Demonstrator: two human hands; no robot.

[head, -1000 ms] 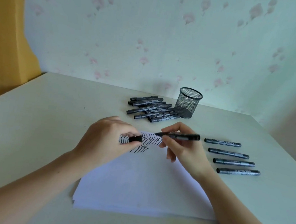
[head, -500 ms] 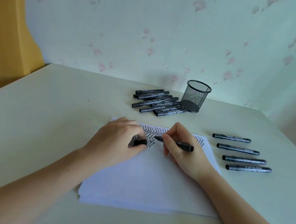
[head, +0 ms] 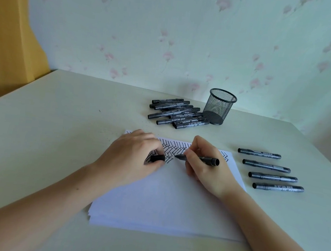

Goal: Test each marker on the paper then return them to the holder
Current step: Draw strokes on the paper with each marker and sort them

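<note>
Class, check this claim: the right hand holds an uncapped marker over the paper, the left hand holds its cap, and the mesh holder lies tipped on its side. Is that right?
One detail is wrong. The head view shows the mesh holder standing upright, not tipped over. The rest holds: right hand holds the uncapped marker over the paper, left hand holds the cap.

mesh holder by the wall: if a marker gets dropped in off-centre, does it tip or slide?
The mesh holder looks like light open wire and stands empty, so it could slide or rock. It is taller than wide and flares upward, so a push at its rim probably tips it.

paper stack [head: 165, 202] centre, marker pile [head: 178, 114] behind, holder [head: 219, 106] beside pile, four markers [head: 269, 169] right
</note>
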